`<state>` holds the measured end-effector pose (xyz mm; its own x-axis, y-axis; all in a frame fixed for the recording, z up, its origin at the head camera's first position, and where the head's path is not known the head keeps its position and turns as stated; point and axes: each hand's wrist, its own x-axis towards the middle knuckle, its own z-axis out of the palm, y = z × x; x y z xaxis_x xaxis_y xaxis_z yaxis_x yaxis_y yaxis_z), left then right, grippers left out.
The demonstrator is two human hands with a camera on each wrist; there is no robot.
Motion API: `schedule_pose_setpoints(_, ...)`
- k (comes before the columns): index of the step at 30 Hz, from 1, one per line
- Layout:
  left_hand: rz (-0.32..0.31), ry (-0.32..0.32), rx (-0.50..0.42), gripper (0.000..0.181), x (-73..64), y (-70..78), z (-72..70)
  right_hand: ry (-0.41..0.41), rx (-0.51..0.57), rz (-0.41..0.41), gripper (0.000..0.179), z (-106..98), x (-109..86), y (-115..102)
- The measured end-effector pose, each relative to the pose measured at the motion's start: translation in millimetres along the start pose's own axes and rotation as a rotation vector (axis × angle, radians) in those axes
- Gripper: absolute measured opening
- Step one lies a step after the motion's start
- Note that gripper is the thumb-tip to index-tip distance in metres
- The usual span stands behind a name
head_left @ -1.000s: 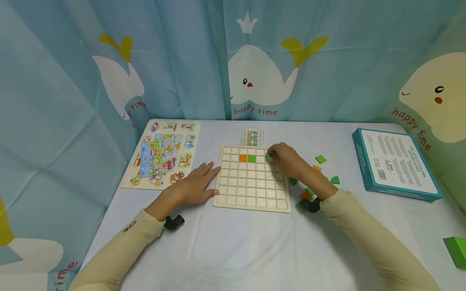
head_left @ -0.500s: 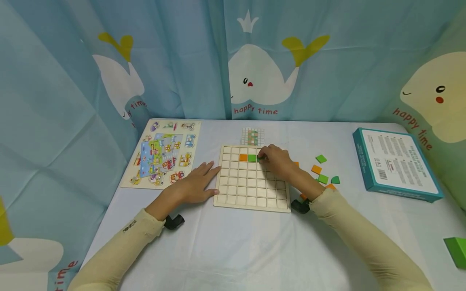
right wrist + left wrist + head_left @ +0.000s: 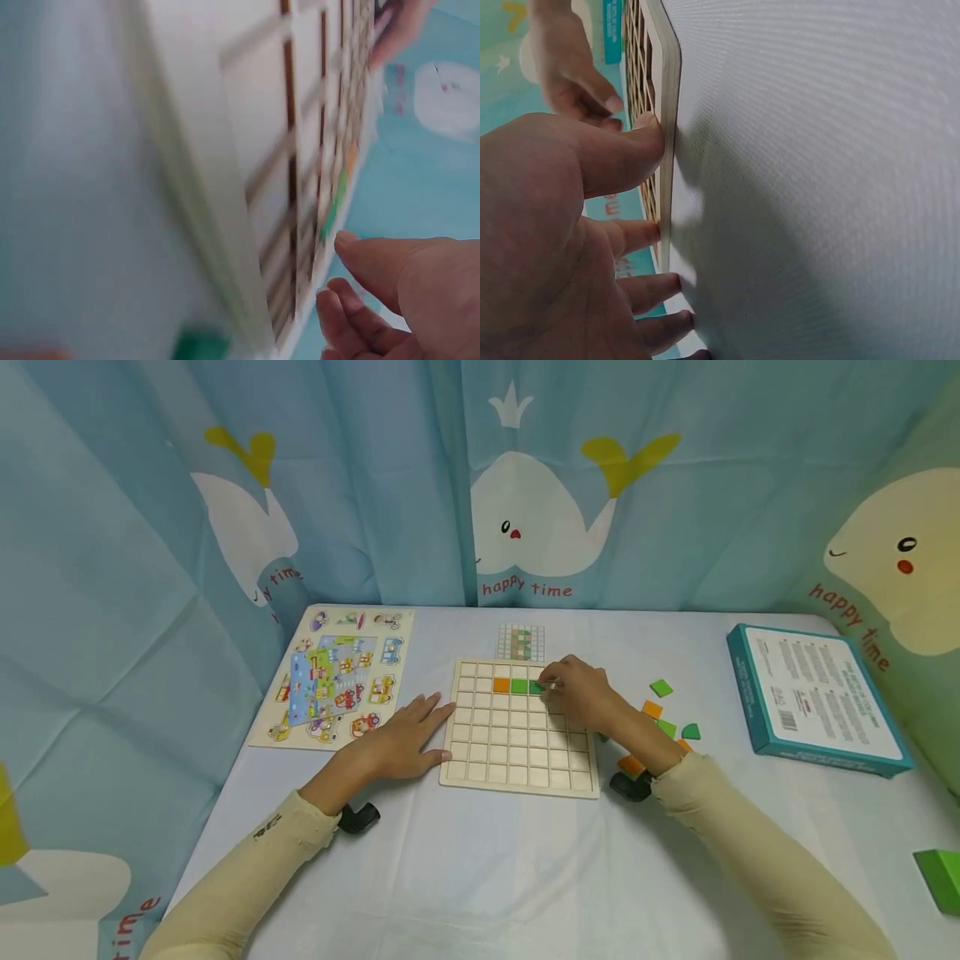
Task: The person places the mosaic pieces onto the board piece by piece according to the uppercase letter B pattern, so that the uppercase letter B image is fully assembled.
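the left hand [image 3: 405,739] lies with fingers spread at the left side of the gridded wooden board [image 3: 508,756], holding nothing; in the left wrist view its thumb [image 3: 622,154] touches the board's edge. the right hand [image 3: 581,693] is bent over the upper right part of the board, its thumb and fingers loosely curled. in the right wrist view nothing shows between their tips, so the hand looks released.

the dark green tile [image 3: 536,687] lies in the second row from the top, just beside the right hand's fingertips, on their left; whether thumb and tile touch, the pictures do not make clear. next to that tile, in the same row, come the green square [image 3: 519,686] and then the orange square [image 3: 501,685], the three in one unbroken line. the left hand is well apart from all of them.

above the board, near its top edge, is a small pattern card [image 3: 521,642]. loose green and orange pieces [image 3: 660,688] are scattered on the white-covered worktop [image 3: 465,877] to the right of the board, some partly hidden by the right forearm. farther right lies a teal box [image 3: 821,693], and at the far left a picture board [image 3: 384,714] carries overlapping illustrated cards [image 3: 318,689]. a blue whale-print curtain [image 3: 420,485] hangs behind.
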<state>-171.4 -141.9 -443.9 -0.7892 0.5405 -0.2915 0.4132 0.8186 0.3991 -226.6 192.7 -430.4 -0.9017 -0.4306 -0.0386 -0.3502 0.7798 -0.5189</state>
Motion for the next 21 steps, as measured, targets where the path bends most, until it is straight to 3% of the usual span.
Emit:
schedule_pose_setpoints(4, -0.007, -0.004, 0.006, 0.081, 0.6, 0.3, 0.3, 0.046, 0.014, 0.005, 0.027, -22.4, -8.8, 17.6)
schedule_pose_setpoints(9, -0.021, -0.006, 0.016, 0.080, 1.6, 1.1, 0.8, 0.086, -0.018, 0.103, 0.033, -54.0, -24.9, 47.0)
schedule_pose_setpoints(15, -0.027, -0.006, 0.017, 0.080, 0.6, 2.7, -0.1, -0.009, -0.037, 0.323, 0.050, -80.3, -49.9, 84.4)
schedule_pose_setpoints(21, -0.030, -0.012, 0.005, 0.080, -0.5, 4.6, -0.3, -0.067, -0.037, 0.467, 0.067, -82.7, -66.2, 107.2)
